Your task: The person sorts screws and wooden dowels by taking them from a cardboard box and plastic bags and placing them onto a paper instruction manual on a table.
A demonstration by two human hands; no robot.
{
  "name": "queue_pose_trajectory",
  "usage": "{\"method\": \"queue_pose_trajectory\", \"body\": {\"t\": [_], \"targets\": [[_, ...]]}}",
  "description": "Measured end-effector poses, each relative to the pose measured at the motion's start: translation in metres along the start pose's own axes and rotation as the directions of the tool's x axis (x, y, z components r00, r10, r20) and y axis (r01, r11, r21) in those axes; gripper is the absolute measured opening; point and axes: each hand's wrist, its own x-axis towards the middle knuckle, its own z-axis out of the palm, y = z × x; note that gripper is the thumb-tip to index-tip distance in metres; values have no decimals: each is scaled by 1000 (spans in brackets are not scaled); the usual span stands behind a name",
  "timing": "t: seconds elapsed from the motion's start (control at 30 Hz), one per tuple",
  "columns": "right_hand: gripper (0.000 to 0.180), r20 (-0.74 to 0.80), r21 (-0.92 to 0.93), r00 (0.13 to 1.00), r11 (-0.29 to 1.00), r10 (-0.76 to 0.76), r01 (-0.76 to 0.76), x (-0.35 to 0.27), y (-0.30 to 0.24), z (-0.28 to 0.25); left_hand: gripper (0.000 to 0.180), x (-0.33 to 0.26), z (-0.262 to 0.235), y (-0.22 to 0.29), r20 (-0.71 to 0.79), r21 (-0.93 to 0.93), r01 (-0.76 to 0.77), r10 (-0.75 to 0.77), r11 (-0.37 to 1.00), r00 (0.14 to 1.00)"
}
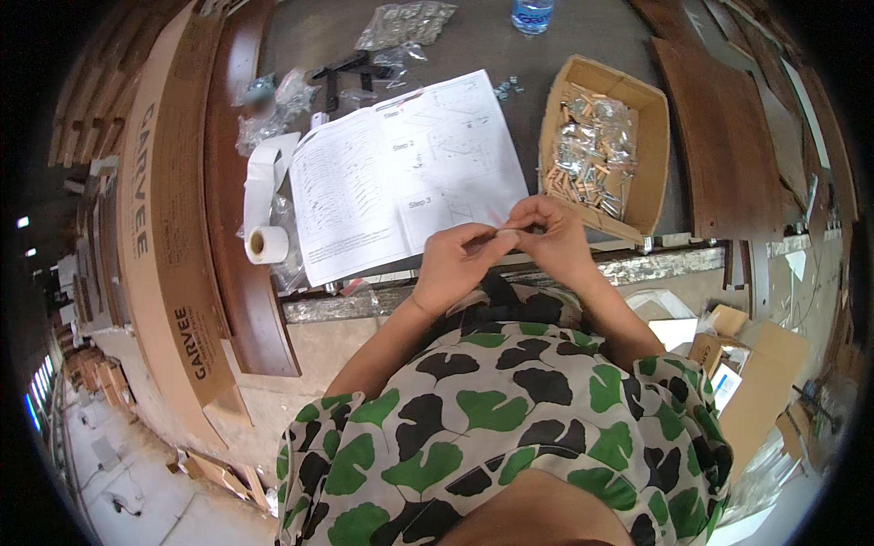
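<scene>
1. At the near edge of the tabletop [583, 36], just above the person's leaf-patterned shirt, the left hand [458, 259] and the right hand [553, 238] meet fingertip to fingertip.
2. Both grips are pinched narrow on one small pale piece [506, 236], held in the air between the thumbs and forefingers. It is too small to name for certain; it looks like a short wooden dowel or a similar fitting.
3. By my judgement the step in hand is readying or checking that little part, with both hands working it and nothing yet set into a panel. A next move would call for a steady pinch and a look at the drawings.
4. Just beyond the hands lies the open assembly instruction sheet [401, 173], its near corner hanging toward the table edge.
5. Left of the sheet sits a roll of white tape [267, 242], its tail curling up and away.
6. Right of the sheet stands a cardboard box [652, 136] holding wooden dowels and bagged metal hardware.
7. Farther back lie clear bags of fittings [405, 23], some black brackets [346, 73], and a water bottle [532, 14] at the far edge.
8. Dark wooden panels [719, 146] flank the scene on the right.
</scene>
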Motion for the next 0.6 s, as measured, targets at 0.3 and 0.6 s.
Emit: {"method": "queue_pose_trajectory", "body": {"t": [0.3,0.6], "targets": [[21,105,-18,990,995,97,-95,-6,-2,5,20,1,-5,-14,39,-6,-29,30,1000,999],[27,200,124,971,979,134,-161,-2,8,-2,15,6,-3,-22,86,4,-54,53,999,995]]}}
